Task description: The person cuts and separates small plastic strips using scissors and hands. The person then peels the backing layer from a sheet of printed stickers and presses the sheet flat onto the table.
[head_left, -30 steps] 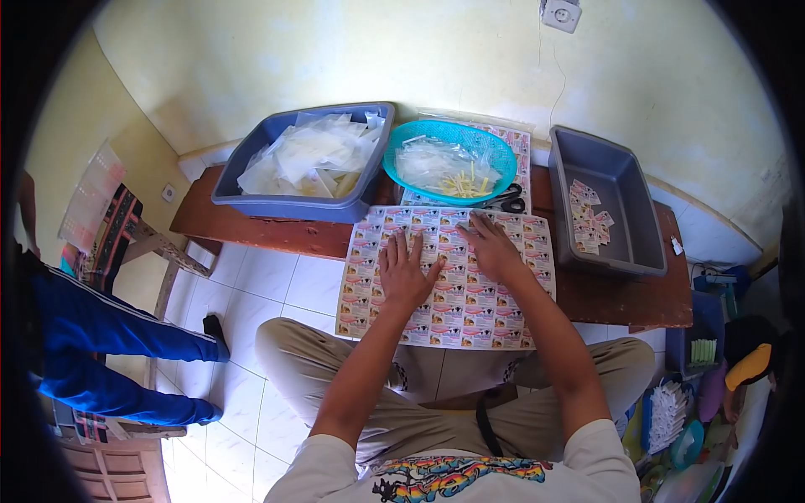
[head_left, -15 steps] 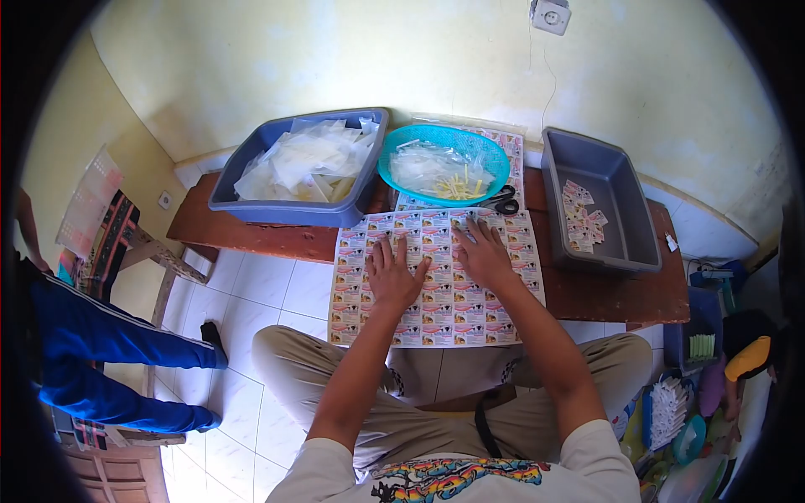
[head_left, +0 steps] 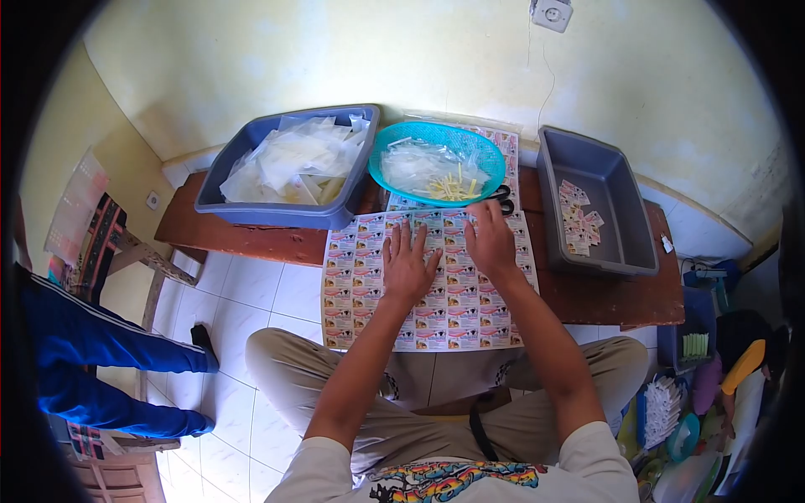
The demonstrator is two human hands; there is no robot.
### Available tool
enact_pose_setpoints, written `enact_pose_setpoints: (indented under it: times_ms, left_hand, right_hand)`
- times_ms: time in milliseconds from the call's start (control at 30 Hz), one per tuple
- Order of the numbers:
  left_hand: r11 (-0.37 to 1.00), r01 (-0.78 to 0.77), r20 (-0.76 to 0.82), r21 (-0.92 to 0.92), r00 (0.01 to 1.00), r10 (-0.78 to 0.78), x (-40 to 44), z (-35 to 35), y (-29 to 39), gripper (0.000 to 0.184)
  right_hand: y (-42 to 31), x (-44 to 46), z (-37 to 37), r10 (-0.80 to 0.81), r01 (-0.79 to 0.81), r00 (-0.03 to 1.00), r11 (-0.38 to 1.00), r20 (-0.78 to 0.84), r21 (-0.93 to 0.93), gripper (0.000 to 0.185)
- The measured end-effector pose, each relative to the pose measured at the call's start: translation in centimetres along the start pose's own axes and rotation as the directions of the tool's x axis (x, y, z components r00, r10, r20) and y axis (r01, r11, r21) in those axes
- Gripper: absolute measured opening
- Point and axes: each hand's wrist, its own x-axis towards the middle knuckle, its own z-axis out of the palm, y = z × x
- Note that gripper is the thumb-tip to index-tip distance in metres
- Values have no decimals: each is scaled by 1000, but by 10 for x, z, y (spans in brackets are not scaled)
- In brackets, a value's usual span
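A large sheet printed with rows of small labels lies over the bench edge and my lap. My left hand rests flat on its middle with fingers spread. My right hand is at the sheet's upper right, its fingertips near the far edge, fingers close together; nothing can be seen in it. Just beyond those fingertips are black-handled scissors, partly hidden. A turquoise basket behind the sheet holds clear plastic bags and small yellowish strips. More printed sheets lie beneath and behind the basket.
A grey-blue tub of translucent bags stands left on the brown bench. Another grey tub at right holds cut labels. A person in blue trousers stands left. Another person is at far right, near assorted containers.
My right hand has gone from lying spread on the sheet to its far edge, fingers drawn together. My left hand has shifted slightly across the sheet and stays flat.
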Motion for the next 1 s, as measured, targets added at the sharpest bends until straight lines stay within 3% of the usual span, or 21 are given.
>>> enact_pose_setpoints:
  times_ms: [67, 167, 267, 367, 600, 800, 1000]
  left_hand:
    - [997, -23, -123, -79, 992, 13, 10, -4, 3, 70]
    - [992, -63, -262, -108, 965, 32, 30, -14, 7, 66]
    - [991, -130, -241, -30, 963, 119, 51, -26, 6, 61]
    - [987, -153, -179, 47, 971, 159, 68, -19, -6, 59]
    - [966, -259, -61, -13, 964, 257, 98, -8, -25, 54]
    - [964, -263, -80, -40, 962, 260, 100, -4, -22, 54]
    - [957, -290, -127, -12, 950, 286, 79, -8, -14, 54]
  right_hand:
    - [-9, 10, -5, -66, 80, 956, 996, -287, 34, 34]
    - [-5, 24, -2, -100, 123, 950, 991, -297, 60, 27]
    - [15, 36, 6, -176, 182, 945, 983, -275, -4, 19]
    - [29, 45, 4, -108, 114, 966, 993, -234, 12, 13]
    - [59, 72, 1, -102, 109, 959, 994, -266, 13, 14]
    - [61, 78, 0, -116, 119, 947, 993, -300, -7, 15]
    - [50, 59, -6, -65, 64, 965, 998, -255, -11, 30]
